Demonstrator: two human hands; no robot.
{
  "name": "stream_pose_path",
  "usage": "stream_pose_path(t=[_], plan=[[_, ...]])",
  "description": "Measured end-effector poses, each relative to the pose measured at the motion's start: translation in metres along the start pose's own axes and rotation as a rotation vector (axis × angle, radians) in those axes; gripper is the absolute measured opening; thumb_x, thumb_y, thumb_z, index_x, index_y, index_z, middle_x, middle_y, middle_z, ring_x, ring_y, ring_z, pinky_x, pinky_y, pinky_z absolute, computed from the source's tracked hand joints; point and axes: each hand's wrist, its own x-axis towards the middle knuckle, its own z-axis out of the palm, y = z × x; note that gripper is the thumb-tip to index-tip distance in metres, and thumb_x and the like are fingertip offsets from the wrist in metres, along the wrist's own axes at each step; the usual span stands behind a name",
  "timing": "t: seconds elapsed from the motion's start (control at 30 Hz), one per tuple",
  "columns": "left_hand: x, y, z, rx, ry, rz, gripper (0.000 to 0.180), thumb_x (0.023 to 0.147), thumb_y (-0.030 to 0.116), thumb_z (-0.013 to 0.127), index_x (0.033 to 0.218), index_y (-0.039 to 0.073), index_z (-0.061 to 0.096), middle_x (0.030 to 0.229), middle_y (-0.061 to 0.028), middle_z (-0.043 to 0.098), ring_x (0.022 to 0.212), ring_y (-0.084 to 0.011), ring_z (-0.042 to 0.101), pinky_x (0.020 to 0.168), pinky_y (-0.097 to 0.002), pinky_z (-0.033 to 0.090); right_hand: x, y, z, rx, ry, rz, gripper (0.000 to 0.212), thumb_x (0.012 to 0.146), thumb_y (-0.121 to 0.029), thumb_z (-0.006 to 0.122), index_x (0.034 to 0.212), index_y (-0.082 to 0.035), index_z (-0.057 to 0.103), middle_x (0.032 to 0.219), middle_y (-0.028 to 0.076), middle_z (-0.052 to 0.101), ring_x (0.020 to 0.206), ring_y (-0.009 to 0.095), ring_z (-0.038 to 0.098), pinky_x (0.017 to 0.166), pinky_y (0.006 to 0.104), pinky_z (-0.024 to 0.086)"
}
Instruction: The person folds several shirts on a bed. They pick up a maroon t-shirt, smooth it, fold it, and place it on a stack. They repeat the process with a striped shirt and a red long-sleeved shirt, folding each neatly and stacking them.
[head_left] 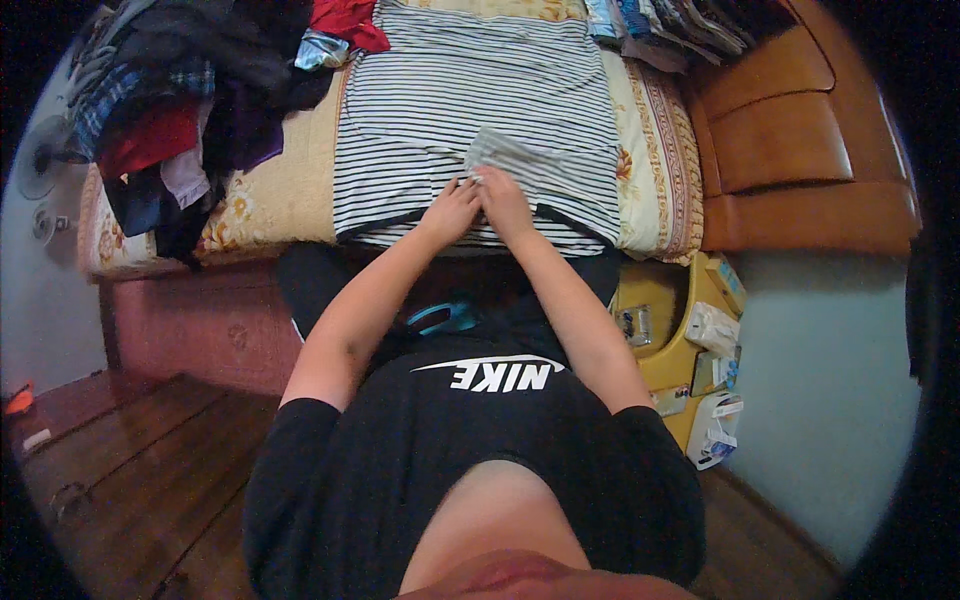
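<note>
A black-and-white striped shirt [470,85] lies spread flat on the bed, with a dark band along its near edge. In the middle of that near part, a greyish flap of its fabric [515,155] is turned over. My left hand [454,208] rests on the cloth with its fingers curled onto the fabric. Right beside it, my right hand [504,203] pinches the shirt at the corner of the flap. The fingertips of both hands almost meet there, and what lies between them is partly hidden.
Dark, plaid and red clothes [150,140] are heaped at the left. A red garment [345,22] lies at the far side, folded clothes [670,30] at the far right. A brown leather headboard [790,140] stands right, above a yellow shelf unit [675,350] holding small items.
</note>
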Motion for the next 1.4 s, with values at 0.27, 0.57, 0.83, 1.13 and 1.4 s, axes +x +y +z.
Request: stream_pose_path(t=[0.27, 0.57, 0.83, 1.13, 1.4], plan=[[-0.09, -0.019, -0.072, -0.159, 0.025, -0.233, 0.052, 0.071, 0.012, 0.064, 0.119, 0.009, 0.046, 0.126, -0.0109, 0.043, 0.12, -0.0278, 0.039, 0.097, -0.0483, 0.029, -0.014, -0.01, 0.011, -0.003, -0.122, -0.051, 0.031, 0.083, -0.009, 0.051, 0.113, 0.0, 0.052, 0.115, 0.017, 0.053, 0.11, 0.031, 0.048, 0.094, 0.0367, 0.038], [-0.123, -0.044, -0.073, 0.012, -0.173, -0.292, 0.077, 0.071, 0.021, 0.066, 0.136, 0.023, 0.025, 0.143, -0.0055, 0.022, 0.132, -0.0246, 0.021, 0.102, -0.0535, 0.019, -0.018, -0.008, 0.034, -0.063, -0.254, -0.081, 0.041, 0.082, -0.017, 0.054, 0.119, -0.002, 0.045, 0.123, 0.016, 0.047, 0.116, 0.031, 0.043, 0.097, 0.042, 0.033], [-0.168, -0.081, -0.067, 0.264, -0.152, -0.233, 0.062, 0.078, 0.006, 0.046, 0.136, 0.02, 0.026, 0.14, -0.0057, 0.028, 0.129, -0.0249, 0.026, 0.099, -0.0474, 0.027, -0.086, 0.003, -0.099, -0.696, -0.34, 0.223, 0.086, 0.066, -0.035, 0.072, 0.135, -0.013, 0.026, 0.141, 0.013, 0.021, 0.129, 0.032, 0.022, 0.095, 0.0619, 0.023], [-0.164, -0.104, -0.074, 0.174, -0.14, -0.033, 0.047, 0.078, 0.008, 0.046, 0.125, 0.01, 0.042, 0.129, -0.0099, 0.043, 0.122, -0.0279, 0.037, 0.1, -0.0398, 0.03, -0.099, 0.071, -0.106, -0.57, -0.11, -0.226, 0.031, 0.073, -0.005, 0.049, 0.103, -0.008, 0.054, 0.102, 0.008, 0.055, 0.096, 0.025, 0.053, 0.078, 0.0334, 0.043], [-0.156, -0.103, -0.107, 0.05, -0.18, -0.007, 0.043, 0.075, 0.007, 0.049, 0.118, 0.007, 0.048, 0.119, -0.0119, 0.05, 0.115, -0.0301, 0.044, 0.097, -0.0379, 0.036, -0.091, 0.052, -0.139, -0.444, -0.322, -0.098, 0.011, 0.074, -0.007, 0.048, 0.084, -0.006, 0.048, 0.078, 0.011, 0.048, 0.079, 0.029, 0.053, 0.064, 0.0392, 0.044]])
